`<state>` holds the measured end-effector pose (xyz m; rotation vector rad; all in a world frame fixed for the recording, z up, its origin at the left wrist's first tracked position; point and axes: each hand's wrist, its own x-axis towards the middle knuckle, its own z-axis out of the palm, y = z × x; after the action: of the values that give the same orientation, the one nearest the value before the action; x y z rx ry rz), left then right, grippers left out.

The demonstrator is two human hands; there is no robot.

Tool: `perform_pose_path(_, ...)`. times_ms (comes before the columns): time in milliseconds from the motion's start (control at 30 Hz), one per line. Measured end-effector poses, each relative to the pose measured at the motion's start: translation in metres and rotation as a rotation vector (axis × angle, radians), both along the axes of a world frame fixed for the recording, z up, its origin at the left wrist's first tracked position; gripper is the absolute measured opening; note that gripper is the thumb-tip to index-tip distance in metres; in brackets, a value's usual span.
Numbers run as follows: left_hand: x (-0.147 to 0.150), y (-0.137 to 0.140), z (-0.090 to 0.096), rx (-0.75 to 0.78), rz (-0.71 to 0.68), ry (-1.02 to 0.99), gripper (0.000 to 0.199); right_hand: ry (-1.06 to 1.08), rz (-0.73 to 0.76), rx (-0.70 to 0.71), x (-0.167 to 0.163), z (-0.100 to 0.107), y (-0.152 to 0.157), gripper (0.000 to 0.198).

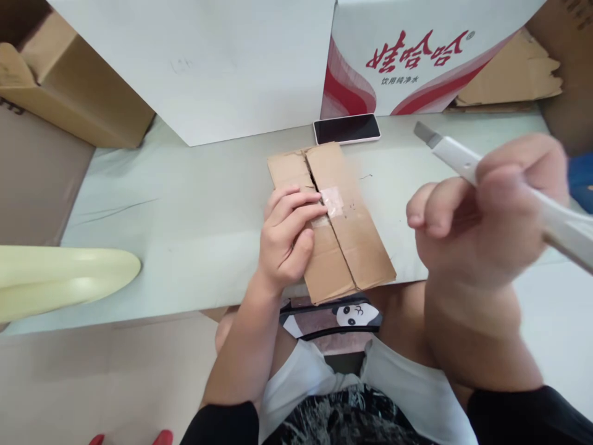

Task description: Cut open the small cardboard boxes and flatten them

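Note:
A small brown cardboard box (365,247) lies slanted on the table near its front edge. A seam runs along its top, with a piece of clear tape (332,202) across the middle. My left hand (290,235) rests on the box's left flap, fingers stretched out and fingertips at the seam beside the tape. Raised to the right of the box, my right hand (486,210) is closed around a white utility knife (456,157). The knife's blade is out and points up and left, apart from the box.
A phone (347,128) lies just behind the box. Large white cartons (250,68) stand along the back, and a brown carton (88,80) at the left. Flattened cardboard (509,74) is at the back right. A pale yellow object (65,275) juts over the left side.

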<state>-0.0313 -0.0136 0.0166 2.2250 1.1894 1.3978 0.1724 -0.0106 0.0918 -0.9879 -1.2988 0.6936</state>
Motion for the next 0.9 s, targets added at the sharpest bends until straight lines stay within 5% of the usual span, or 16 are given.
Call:
perform_pose_path(167, 0.011, -0.005, -0.003, -0.008, 0.072, 0.009, 0.034, 0.2, 0.296, -0.257, -0.011, 0.003, -0.007, 0.034)
perform_pose_path(300, 0.018, -0.006, -0.008, 0.031, 0.097, -0.115, 0.026, 0.123, 0.248, -0.353, -0.017, -0.014, -0.004, 0.047)
perform_pose_path(500, 0.009, -0.004, -0.013, 0.1, 0.048, -0.1, 0.024, -0.197, 0.151, -0.323, -0.013, -0.012, -0.007, 0.013)
perform_pose_path(900, 0.009, -0.007, -0.015, 0.083, 0.079, -0.105, 0.029, -0.264, 0.177, -0.26, -0.013, -0.012, -0.006, 0.012)
